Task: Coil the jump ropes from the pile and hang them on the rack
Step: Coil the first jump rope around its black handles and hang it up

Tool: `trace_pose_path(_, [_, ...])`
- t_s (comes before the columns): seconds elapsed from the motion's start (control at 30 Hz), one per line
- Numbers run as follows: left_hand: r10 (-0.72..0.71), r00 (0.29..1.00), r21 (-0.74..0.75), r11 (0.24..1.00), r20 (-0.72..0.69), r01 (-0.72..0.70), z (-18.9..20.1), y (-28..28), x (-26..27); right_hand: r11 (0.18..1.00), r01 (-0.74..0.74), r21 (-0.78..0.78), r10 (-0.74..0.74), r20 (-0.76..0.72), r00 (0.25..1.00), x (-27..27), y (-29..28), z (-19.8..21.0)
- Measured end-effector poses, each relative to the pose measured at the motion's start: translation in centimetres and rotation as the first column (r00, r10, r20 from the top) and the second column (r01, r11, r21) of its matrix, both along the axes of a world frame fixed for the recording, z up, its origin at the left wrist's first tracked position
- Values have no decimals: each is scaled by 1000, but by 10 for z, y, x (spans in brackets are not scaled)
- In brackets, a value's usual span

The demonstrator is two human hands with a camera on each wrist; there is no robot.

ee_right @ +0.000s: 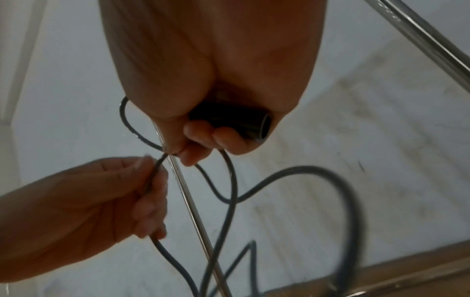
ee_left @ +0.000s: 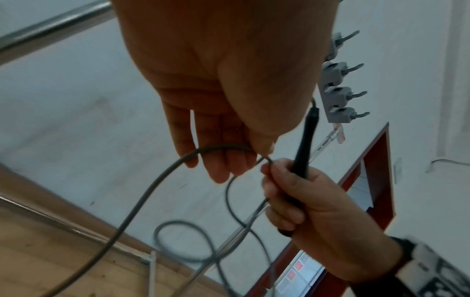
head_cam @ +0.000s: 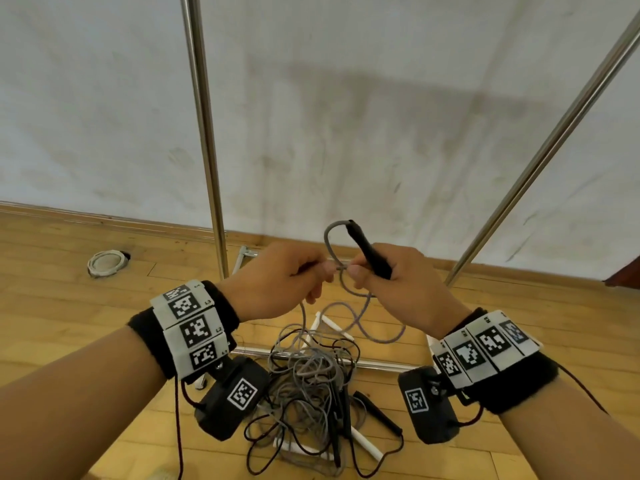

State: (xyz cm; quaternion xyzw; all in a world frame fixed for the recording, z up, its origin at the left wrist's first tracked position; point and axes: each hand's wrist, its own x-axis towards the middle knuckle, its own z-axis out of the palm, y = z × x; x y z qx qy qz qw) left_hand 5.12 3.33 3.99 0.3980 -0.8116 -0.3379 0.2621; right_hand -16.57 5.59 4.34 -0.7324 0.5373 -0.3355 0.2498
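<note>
— What did the hands hold?
— The right hand point(head_cam: 398, 285) gripped a black handle point(head_cam: 369, 251) and pinched its grey rope point(head_cam: 363, 313); the left hand point(head_cam: 277, 282) pinched that rope too.
— And the pile point(head_cam: 311, 393)?
— On the floor point(head_cam: 69, 306) below, by the rack point(head_cam: 207, 133).

The rack point(head_cam: 204, 133) poles are polished metal, bright and glossy. The floor point(head_cam: 52, 299) is smooth yellowish wood with visible grain; the wall point(head_cam: 346, 98) is matt white, scuffed. The grey rope point(head_cam: 360, 317) looks like smooth plastic-coated cord, its black handle point(head_cam: 369, 251) perhaps matt rubber or plastic.
</note>
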Motion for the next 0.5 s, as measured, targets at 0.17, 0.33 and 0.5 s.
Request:
trace_pose_path(0.17, [-141,968,181,978,206,103,-17,-10,11,990,81,-114,-74,64,995,-7,-2,5])
trace_pose_path(0.33, [-191,918,188,973,348,131,-35,-16,17,978,95,-184,-69,140,988,-13,2,13])
trace_pose_path(0.5, [-197,809,186,976,554,111,-59,-13,28,939,297,-173,-184,478,859,-38,-1,35])
